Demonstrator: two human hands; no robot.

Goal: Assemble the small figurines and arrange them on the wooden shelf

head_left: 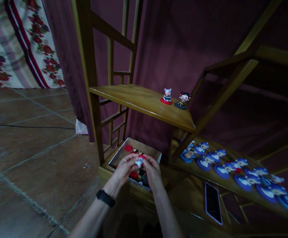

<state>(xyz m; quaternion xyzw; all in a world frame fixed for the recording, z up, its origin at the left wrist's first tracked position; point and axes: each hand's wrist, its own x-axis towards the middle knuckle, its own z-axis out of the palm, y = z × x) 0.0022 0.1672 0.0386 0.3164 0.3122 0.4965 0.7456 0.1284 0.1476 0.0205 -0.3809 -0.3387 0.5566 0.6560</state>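
The hands [127, 165] are together, clamped on a figure [139, 162] above the box [150, 152]; two dolls [167, 96] stand farther right on the shelf [131, 95], a phone [212, 201] near right

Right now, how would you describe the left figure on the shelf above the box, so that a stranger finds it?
Find the shelf above the open box. Near its right end in the picture, choose the left figure of the two. Unlike its neighbour, with black hair and a dark base, it has pale hair and a red base.
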